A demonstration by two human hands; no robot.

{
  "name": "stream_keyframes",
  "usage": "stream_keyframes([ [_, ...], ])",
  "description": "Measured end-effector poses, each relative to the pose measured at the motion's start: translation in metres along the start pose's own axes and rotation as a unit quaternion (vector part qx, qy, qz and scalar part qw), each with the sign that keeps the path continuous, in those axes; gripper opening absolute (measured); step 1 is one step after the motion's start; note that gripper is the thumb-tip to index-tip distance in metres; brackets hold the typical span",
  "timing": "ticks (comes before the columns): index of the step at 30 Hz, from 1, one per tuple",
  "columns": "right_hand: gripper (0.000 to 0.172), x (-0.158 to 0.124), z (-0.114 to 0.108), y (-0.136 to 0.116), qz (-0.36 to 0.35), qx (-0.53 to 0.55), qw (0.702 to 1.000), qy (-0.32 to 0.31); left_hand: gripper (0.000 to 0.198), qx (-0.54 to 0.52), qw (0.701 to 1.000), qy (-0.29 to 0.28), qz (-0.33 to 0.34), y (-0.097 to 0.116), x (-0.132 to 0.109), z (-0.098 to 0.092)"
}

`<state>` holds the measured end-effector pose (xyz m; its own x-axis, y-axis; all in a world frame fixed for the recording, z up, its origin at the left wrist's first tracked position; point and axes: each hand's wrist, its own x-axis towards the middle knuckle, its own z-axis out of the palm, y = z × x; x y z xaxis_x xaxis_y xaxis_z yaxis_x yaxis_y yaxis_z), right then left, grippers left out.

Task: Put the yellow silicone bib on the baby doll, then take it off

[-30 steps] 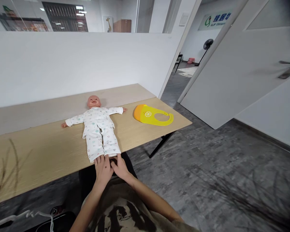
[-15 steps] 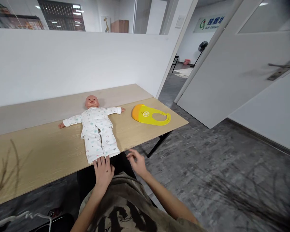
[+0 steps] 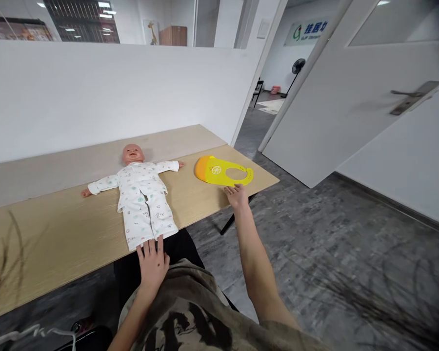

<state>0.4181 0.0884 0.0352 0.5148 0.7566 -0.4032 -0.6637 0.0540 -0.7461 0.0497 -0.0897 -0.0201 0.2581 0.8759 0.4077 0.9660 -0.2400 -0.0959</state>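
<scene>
Bib point(image 3: 223, 171) flat near table point(image 3: 76, 229) corner, right hand point(image 3: 236, 195) fingers spread just short; left hand point(image 3: 152, 261) splayed at doll point(image 3: 142, 195) feet.

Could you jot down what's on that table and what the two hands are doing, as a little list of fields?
Place: wooden table beside a white partition wall
Doll: baby doll on its back, arms spread, in white printed pyjamas
Bib: yellow and orange bib lying flat near the table's corner
Left hand: left hand flat at the doll's feet, fingers spread
Right hand: right hand stretched out, fingertips just short of the bib
</scene>
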Motion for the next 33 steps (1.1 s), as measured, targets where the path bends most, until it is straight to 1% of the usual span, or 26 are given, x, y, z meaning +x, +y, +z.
stream_keyframes([
  [5,0.018,0.002,-0.004,-0.015,0.045,0.068,0.997,0.009,0.052,0.021,1.0,0.004,0.003,0.0,0.0,0.001],
  [8,0.025,0.001,-0.009,-0.02,0.034,0.096,0.994,0.036,0.051,0.021,1.0,0.007,0.008,-0.001,0.001,0.001],
  [12,0.045,0.013,-0.02,-0.036,0.01,0.122,0.989,0.081,0.051,0.006,1.0,-0.003,0.002,-0.001,0.0,0.002],
  [15,0.059,0.027,-0.026,-0.051,-0.002,0.118,0.989,0.089,0.051,0.001,1.0,-0.005,-0.002,-0.001,0.0,0.005],
  [17,0.064,0.035,-0.027,-0.059,0.001,0.099,0.992,0.085,0.05,0.0,1.0,-0.008,-0.005,-0.002,0.0,0.008],
  [18,0.064,0.038,-0.027,-0.06,0.008,0.086,0.993,0.08,0.05,-0.001,1.0,-0.01,-0.007,-0.002,0.0,0.01],
  [20,0.058,0.04,-0.024,-0.058,0.034,0.067,0.995,0.067,0.05,-0.006,1.0,-0.011,-0.01,-0.002,0.0,0.013],
  [22,0.046,0.04,-0.017,-0.047,0.065,0.064,0.995,0.042,0.05,-0.009,1.0,-0.011,-0.014,-0.002,-0.001,0.016],
  [24,0.033,0.038,-0.006,-0.03,0.076,0.078,0.994,0.005,0.051,-0.012,1.0,-0.012,-0.018,-0.002,-0.001,0.017],
  [26,0.021,0.036,0.009,-0.011,0.061,0.102,0.993,-0.026,0.05,-0.016,1.0,-0.012,-0.015,-0.002,-0.001,0.017],
  [29,0.011,0.04,0.037,0.011,0.029,0.138,0.989,-0.042,0.049,-0.012,1.0,-0.008,-0.008,-0.002,0.0,0.014],
  [33,0.015,0.061,0.069,0.019,0.004,0.155,0.986,-0.067,0.049,-0.018,1.0,-0.006,-0.01,-0.001,-0.001,0.012],
])
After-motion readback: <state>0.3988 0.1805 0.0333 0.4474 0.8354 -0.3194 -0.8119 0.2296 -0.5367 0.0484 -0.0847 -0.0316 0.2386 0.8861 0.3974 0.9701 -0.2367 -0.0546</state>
